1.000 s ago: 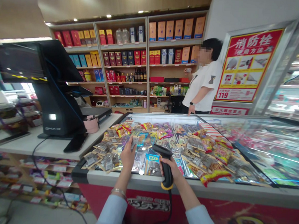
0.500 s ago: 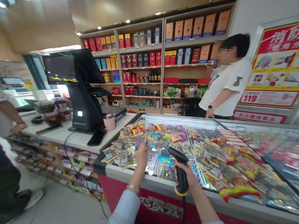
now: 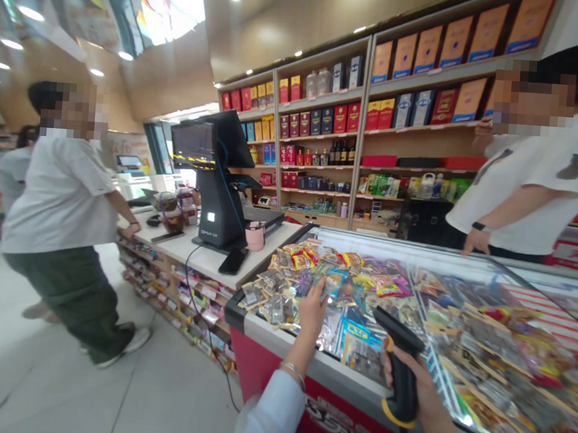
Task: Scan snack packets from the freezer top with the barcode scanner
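My right hand (image 3: 416,377) is wrapped around the handle of a black barcode scanner (image 3: 402,363) with yellow trim. The scanner's head points forward and left, above the glass-topped chest (image 3: 261,325), and its cable hangs down. My left hand (image 3: 312,307) reaches over the heap of snacks, fingers pinched at a small snack packet (image 3: 321,271) that is mostly lost among the others. A blue-topped snack bag (image 3: 359,343) lies between my two hands. Several small clear-and-brown packets (image 3: 276,298) are to the left of my left hand.
Left of the chest is a white counter (image 3: 206,263) with a checkout monitor (image 3: 222,179), a pink cup (image 3: 254,236) and a black phone (image 3: 234,260). One person (image 3: 63,194) leans on the counter; another (image 3: 523,187) stands behind the chest. Boxed bottles (image 3: 320,120) line the shelves.
My view has turned left, so everything sits further right and the person at the left shows more fully. My left hand stays over the snacks; my right hand keeps hold of the scanner.
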A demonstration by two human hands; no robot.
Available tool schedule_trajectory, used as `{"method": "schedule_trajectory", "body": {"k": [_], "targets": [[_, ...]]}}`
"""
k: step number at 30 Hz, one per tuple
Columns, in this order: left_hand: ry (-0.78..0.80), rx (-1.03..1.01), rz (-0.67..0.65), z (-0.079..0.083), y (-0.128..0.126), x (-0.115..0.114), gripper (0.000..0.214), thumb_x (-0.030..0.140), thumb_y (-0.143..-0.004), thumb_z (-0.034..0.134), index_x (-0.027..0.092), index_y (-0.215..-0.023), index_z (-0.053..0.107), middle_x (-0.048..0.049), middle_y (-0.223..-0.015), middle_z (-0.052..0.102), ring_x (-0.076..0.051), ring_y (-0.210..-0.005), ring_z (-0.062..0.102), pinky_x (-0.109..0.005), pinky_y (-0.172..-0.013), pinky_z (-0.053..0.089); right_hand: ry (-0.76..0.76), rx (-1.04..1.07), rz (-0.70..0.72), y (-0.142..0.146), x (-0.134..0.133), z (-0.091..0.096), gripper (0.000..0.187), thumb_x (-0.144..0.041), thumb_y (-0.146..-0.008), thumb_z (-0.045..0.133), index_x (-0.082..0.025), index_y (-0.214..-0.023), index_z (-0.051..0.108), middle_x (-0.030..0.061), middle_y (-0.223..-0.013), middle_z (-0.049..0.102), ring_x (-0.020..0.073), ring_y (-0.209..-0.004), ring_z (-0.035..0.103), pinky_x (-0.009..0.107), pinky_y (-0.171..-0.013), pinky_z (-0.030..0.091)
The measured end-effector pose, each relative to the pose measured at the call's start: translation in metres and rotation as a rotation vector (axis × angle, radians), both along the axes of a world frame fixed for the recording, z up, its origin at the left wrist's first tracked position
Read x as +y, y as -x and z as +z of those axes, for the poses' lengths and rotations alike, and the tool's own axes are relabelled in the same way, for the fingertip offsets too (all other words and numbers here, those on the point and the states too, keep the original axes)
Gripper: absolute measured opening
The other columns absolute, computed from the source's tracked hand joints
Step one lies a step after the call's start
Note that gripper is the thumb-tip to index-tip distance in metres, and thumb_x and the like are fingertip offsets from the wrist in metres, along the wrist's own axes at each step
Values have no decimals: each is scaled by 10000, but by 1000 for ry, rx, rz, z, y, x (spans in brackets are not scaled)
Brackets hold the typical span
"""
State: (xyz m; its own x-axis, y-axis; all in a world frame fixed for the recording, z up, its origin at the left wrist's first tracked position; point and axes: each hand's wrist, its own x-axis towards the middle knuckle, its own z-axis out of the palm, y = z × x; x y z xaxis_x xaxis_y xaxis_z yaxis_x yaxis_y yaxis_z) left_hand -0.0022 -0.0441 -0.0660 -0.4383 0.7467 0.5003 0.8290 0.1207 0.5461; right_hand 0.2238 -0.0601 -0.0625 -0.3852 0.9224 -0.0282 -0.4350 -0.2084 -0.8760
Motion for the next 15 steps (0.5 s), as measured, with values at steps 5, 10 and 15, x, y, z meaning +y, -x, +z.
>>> {"method": "schedule_trajectory", "body": {"k": [5,10,15], "targets": [[15,-9,-26,2,-1,-2,510,261,-898,534,318,-1398,450,-33,-1178,661,-164,-975,658,-254,-849,512,20,17,-10,-3,-2,1,411,-450,-527,856,-168,-762,671,2,-493,558,126,-377,491,239,-371,407],[6,-21,-49,2,-2,-3,531,250,-888,550,310,-1404,441,-40,-1168,661,-169,-1004,652,-270,-887,512,-11,-30,-9,-4,0,-5,397,-447,-566,840,-159,-790,684,23,-515,571,148,-398,505,268,-393,424],[-45,-14,-111,-4,-1,0,541,247,-871,578,311,-1393,452,-38,-1171,665,-181,-1030,652,-295,-897,529,-17,-66,-17,-3,2,-6,391,-437,-561,843,-162,-789,683,28,-522,576,157,-401,507,278,-389,425]]}}
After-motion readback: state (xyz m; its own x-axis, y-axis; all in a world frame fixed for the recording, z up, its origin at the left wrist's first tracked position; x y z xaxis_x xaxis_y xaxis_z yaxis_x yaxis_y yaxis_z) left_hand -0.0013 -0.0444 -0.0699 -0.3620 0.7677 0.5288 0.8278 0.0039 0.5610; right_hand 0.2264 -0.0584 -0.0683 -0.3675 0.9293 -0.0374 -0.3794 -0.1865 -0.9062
